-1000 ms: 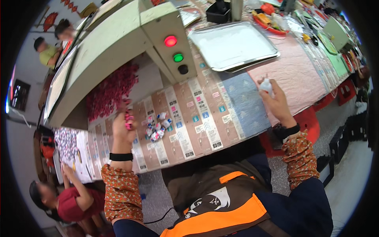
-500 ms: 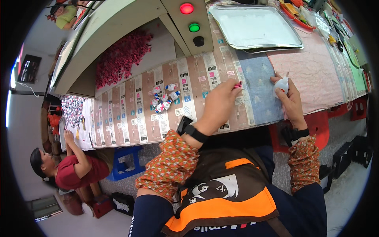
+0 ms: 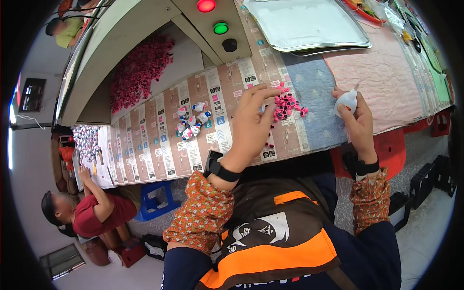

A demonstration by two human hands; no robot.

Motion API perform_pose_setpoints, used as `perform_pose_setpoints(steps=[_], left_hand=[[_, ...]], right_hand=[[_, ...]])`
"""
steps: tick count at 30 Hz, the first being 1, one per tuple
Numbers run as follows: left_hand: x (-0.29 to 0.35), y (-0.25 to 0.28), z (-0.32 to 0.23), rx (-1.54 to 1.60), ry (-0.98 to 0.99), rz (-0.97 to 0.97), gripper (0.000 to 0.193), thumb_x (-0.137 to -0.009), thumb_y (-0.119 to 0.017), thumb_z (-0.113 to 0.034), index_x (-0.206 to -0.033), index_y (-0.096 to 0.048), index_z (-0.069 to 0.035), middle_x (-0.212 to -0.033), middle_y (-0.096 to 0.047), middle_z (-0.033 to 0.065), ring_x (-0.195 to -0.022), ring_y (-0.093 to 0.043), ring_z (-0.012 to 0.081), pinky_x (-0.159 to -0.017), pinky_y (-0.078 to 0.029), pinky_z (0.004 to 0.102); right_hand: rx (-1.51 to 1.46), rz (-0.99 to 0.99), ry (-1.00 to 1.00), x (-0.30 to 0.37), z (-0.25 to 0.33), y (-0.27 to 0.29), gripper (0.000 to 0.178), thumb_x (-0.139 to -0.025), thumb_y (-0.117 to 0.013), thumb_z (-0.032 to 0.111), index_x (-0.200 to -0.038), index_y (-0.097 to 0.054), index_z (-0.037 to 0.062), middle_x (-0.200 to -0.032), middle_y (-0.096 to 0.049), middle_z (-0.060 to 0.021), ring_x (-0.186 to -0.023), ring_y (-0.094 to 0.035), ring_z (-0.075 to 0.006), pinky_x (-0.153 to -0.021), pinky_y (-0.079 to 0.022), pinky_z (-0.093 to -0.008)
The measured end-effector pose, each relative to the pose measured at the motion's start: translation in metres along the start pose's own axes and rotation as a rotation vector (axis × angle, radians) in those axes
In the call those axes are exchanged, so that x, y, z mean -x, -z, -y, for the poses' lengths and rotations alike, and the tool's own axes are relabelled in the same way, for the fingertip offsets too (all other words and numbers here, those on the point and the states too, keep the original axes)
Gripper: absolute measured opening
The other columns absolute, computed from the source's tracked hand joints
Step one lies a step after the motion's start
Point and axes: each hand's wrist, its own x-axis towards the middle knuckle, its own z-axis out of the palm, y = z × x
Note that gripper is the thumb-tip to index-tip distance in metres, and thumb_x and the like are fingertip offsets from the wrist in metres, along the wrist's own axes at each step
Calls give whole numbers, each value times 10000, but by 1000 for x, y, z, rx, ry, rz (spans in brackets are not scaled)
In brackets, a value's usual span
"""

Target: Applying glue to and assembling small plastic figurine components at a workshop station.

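My left hand (image 3: pixel 251 123) hovers over the patterned table covering with its fingers apart, and no object shows in its grasp. Beside its fingertips lies a loose heap of small pink-and-black pieces (image 3: pixel 286 105). A few more pink bits show under the palm edge. My right hand (image 3: pixel 358 121) is closed around a small white squeeze bottle (image 3: pixel 347 102) whose thin nozzle points up. Left of my left hand sits a cluster of small white, blue and pink figurines (image 3: pixel 193 122).
A metal tray (image 3: pixel 309 26) with a white lining lies at the back. A beige machine (image 3: pixel 193 43) with red and green lights arches over a large pink heap (image 3: pixel 140 75). Blue cloth (image 3: pixel 309 92) and pink cloth (image 3: pixel 377 77) cover the right side. A co-worker (image 3: pixel 96 208) sits far left.
My left hand has moved left and its pinch on a pink piece has opened. The pink-and-black heap now shows beside it. My right hand still holds the squeeze bottle.
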Motion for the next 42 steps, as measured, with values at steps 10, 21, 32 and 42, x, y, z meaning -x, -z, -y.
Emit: perform_pose_setpoints(steps=[10, 21, 32, 42], left_hand=[[28, 2, -24, -414, 236, 149, 412, -891, -706, -157, -1279, -572, -132, -785, -601, 70, -713, -611, 245, -645, -483, 370], [1, -34, -14, -176, 49, 69, 350, -900, -620, 3, -1235, -612, -97, -1047, -661, 122, -848, -647, 248, -758, -520, 347], [77, 92, 0, 5, 357, -240, 161, -1000, -574, -71, -1135, -658, -50, -836, -567, -67, -699, -425, 14, -600, -342, 183], [97, 163, 20, -547, 212, -355, 202, -910, -652, -55, -1110, -676, -73, -903, -584, 30, -789, -538, 151, -729, -437, 270]], right_hand=[[-156, 242, -281, 18, 22, -35, 253, -959, -647, 123, -1181, -591, 14, -1101, -647, -33, -978, -574, -78, -874, -459, -249], [-112, 146, -157, 2, 18, -23, 347, -970, -621, 128, -1284, -569, -10, -1210, -638, -76, -1101, -582, -116, -952, -458, -272], [-101, 134, -142, 15, 33, -53, 304, -953, -629, 90, -1237, -592, -14, -1165, -658, -97, -1082, -617, -167, -958, -468, -305], [-56, 189, -143, 55, 54, -83, 223, -941, -644, 84, -1138, -584, -3, -1102, -633, -85, -1026, -623, -156, -937, -496, -316]])
